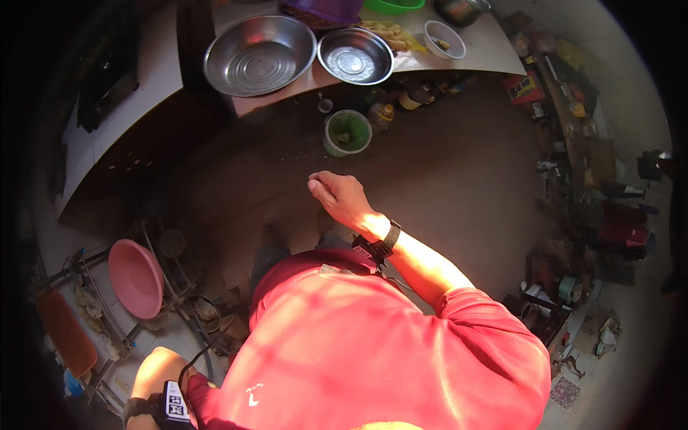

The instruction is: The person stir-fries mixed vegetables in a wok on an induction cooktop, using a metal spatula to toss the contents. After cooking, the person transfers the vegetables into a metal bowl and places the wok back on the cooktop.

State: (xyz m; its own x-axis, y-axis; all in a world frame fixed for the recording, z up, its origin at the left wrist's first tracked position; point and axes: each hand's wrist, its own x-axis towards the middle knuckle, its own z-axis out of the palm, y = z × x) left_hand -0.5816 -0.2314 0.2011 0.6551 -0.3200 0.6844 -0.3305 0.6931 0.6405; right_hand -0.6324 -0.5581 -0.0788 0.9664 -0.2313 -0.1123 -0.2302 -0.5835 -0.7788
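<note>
My right hand (338, 196) hangs in front of my body with its fingers curled in and nothing visible in it; a dark strap with a device is round that wrist. Beyond it on the floor stands a green-lined bucket (348, 133). My left hand is out of view; the left arm (161, 371) is bent at the lower left, with a device strapped on. Ahead on the counter sit a large steel basin (260, 56), a smaller steel basin (356, 56), a white bowl (444, 40), a yellow net bag of produce (389, 35) and a purple container (328, 9).
Bottles (381, 114) stand on the floor beside the bucket, under the counter (484, 54). A pink basin (136, 279) rests on a metal rack at the left. Cluttered shelves (570, 118) run along the right. A green basin (394, 4) and a metal pot (462, 12) are at the counter's back.
</note>
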